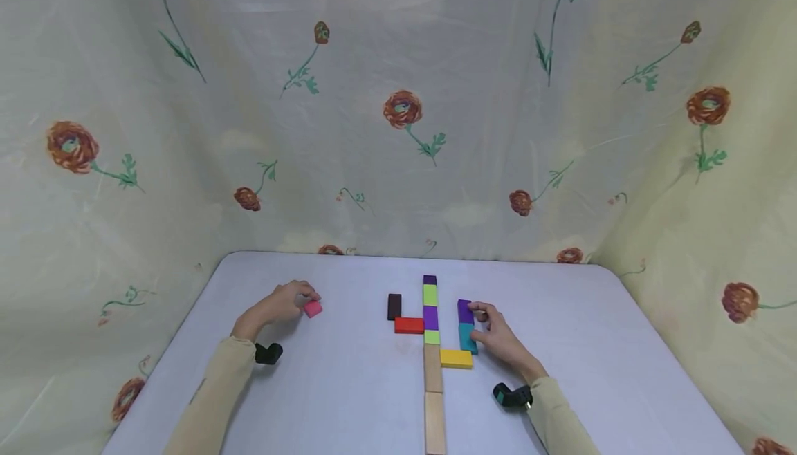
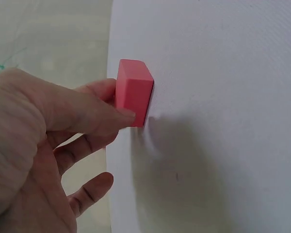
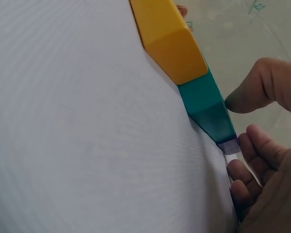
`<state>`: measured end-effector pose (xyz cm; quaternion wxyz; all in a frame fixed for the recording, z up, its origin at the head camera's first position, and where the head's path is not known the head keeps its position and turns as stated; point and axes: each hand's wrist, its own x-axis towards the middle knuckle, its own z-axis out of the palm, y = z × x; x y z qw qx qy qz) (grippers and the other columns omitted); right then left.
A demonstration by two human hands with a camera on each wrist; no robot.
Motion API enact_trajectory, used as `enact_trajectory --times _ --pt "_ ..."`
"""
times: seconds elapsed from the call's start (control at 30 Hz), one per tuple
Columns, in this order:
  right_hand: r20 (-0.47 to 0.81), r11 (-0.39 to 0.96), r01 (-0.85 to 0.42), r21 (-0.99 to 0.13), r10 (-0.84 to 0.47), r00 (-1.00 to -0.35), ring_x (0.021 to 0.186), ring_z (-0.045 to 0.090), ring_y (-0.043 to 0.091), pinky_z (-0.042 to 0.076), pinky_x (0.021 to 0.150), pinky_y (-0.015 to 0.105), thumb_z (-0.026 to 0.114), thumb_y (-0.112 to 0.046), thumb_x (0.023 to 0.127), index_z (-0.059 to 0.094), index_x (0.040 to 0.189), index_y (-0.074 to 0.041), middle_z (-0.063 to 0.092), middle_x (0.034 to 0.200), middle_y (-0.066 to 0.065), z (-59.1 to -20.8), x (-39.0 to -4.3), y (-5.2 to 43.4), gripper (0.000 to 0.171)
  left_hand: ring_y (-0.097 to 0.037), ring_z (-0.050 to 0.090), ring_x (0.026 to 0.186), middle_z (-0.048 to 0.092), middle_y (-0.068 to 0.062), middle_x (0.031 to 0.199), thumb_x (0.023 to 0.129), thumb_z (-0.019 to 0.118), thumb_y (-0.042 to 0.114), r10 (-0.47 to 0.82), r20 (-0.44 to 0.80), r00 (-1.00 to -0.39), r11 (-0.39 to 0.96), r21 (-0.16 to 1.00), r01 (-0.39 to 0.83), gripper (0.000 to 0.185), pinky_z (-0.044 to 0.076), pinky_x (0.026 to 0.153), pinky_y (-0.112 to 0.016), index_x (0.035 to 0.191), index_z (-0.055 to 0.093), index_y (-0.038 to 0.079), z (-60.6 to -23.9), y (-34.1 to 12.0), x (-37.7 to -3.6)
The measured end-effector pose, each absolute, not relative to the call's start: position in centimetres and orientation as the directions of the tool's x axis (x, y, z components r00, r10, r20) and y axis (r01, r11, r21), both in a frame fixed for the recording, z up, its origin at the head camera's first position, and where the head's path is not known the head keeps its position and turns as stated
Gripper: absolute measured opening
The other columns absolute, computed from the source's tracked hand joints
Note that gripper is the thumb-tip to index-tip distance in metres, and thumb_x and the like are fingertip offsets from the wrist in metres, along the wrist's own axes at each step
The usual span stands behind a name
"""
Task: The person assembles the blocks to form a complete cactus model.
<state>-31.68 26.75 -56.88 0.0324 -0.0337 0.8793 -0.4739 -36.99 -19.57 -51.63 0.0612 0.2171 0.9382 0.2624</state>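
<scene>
My left hand [image 1: 288,301] pinches a pink block [image 2: 135,92] between thumb and fingers at the left of the table, the block standing close over the cloth in the left wrist view. The right hand [image 1: 501,337] is beside a purple block [image 1: 465,311] and a teal block [image 1: 468,337], which lie end to end. Its thumb [image 3: 250,92] is at the side of the teal block, and its fingertips are right at the purple one. A yellow block [image 1: 456,359] lies across the near end of the teal block and meets the column of blocks.
A straight column of purple, light green and plain wooden blocks [image 1: 434,422] runs down the table's middle. On its left a red block [image 1: 409,326] touches it, with a dark brown block [image 1: 394,307] behind. Flowered cloth [image 1: 349,130] hangs around the white table [image 1: 336,400].
</scene>
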Motion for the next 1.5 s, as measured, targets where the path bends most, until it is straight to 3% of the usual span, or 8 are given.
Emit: enact_trajectory --times 0.23,0.5,0.97,1.33,1.5 --pt "-0.02 0.551 -0.034 -0.834 -0.092 -0.996 0.114 0.036 0.027 0.03 0.097 0.048 0.06 -0.008 0.077 0.038 0.13 -0.014 0.038 0.131 0.01 -56.9 -31.5 26.9 0.058 -0.034 0.043 0.118 0.055 -0.012 0.118 0.071 0.054 -0.012 0.421 -0.029 -0.906 0.754 0.566 0.333 0.04 0.033 0.096 -0.052 0.104 0.066 0.008 -51.7 -19.5 -36.9" --pt "-0.019 0.556 -0.032 -0.831 -0.085 -0.996 0.114 0.036 0.027 0.031 0.096 0.049 0.06 -0.009 0.077 0.038 0.13 -0.015 0.038 0.131 0.009 -56.6 -31.6 27.0 0.058 -0.027 0.051 0.107 0.062 -0.003 0.103 0.077 0.068 0.006 0.405 -0.011 -0.914 0.75 0.576 0.326 0.02 0.037 0.092 -0.048 0.097 0.069 0.011 -51.6 -18.9 -37.2" --pt "-0.008 0.53 -0.047 -0.847 -0.1 -0.995 0.115 0.036 0.027 0.029 0.097 0.048 0.062 -0.006 0.077 0.039 0.13 -0.013 0.039 0.132 0.009 -56.6 -31.6 26.9 0.058 -0.015 0.052 0.084 0.063 0.0 0.092 0.075 0.07 0.012 0.337 -0.017 -0.941 0.725 0.643 0.248 0.022 0.043 0.073 -0.032 0.097 0.069 0.01 -52.7 -15.7 -39.2" --pt "-0.007 0.543 -0.042 -0.839 -0.089 -0.996 0.114 0.037 0.026 0.03 0.098 0.048 0.061 -0.005 0.076 0.039 0.13 -0.014 0.04 0.131 0.009 -56.6 -31.4 26.7 0.058 -0.016 0.052 0.083 0.062 -0.001 0.091 0.077 0.071 0.011 0.271 -0.015 -0.963 0.748 0.632 0.2 0.02 0.046 0.077 -0.033 0.097 0.069 0.009 -52.6 -11.1 -40.6" --pt "-0.007 0.545 -0.04 -0.837 -0.083 -0.996 0.114 0.037 0.026 0.03 0.097 0.048 0.061 -0.005 0.076 0.039 0.13 -0.014 0.04 0.13 0.009 -56.5 -31.3 26.6 0.059 -0.015 0.053 0.083 0.062 -0.002 0.092 0.077 0.071 0.012 0.292 0.023 -0.956 0.748 0.617 0.243 0.021 0.047 0.077 -0.031 0.098 0.069 0.008 -52.7 -9.5 -41.2"
